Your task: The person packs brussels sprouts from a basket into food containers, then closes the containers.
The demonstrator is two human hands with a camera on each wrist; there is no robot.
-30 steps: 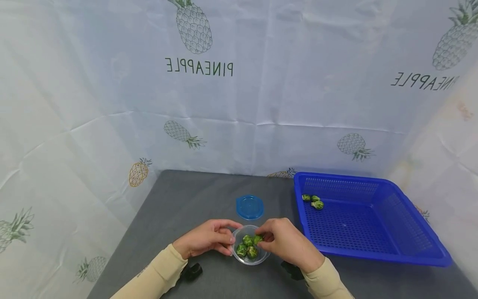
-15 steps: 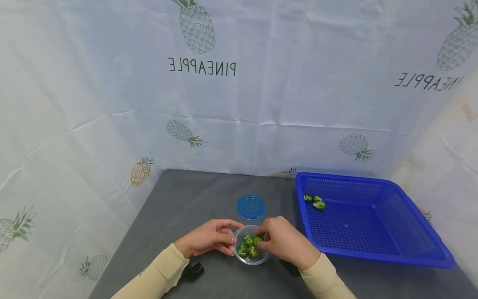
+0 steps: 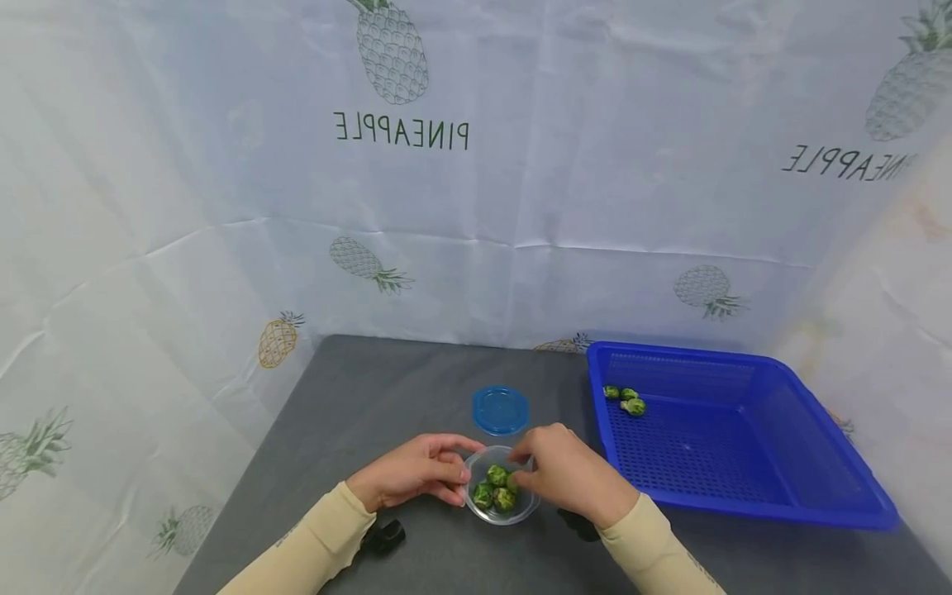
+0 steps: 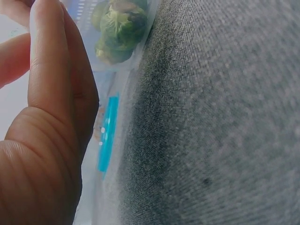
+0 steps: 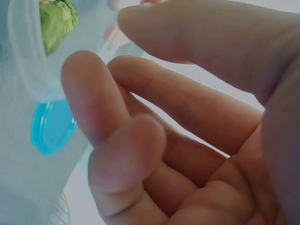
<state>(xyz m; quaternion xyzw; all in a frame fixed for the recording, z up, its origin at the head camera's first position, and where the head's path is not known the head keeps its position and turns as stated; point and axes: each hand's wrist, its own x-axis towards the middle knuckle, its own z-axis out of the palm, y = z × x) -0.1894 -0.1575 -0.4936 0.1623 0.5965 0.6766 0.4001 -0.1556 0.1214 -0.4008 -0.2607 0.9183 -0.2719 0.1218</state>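
Note:
A round clear plastic container (image 3: 523, 511) stands on the table with several Brussels sprouts (image 3: 497, 474) inside. My left hand (image 3: 415, 473) holds its left rim, index finger along the far edge and thumb at the near side. Over the right side of the container is my right hand (image 3: 574, 479), its thumb and fingertips apart. In the right wrist view nothing lies between those fingers, and a sprout (image 5: 57, 22) sits just beyond them behind the container wall. The left wrist view shows sprouts (image 4: 123, 28) through the clear side.
A blue lid (image 3: 500, 411) lies flat just behind the container. To the right, a large blue perforated basket (image 3: 714, 454) has 3 sprouts (image 3: 632, 406) in its left corner. A white pineapple-print curtain (image 3: 476, 198) hangs behind the grey table (image 3: 379, 388).
My right fingers have let go of the sprout at the container's right side and drawn up slightly, spreading apart. My left hand keeps its hold on the rim.

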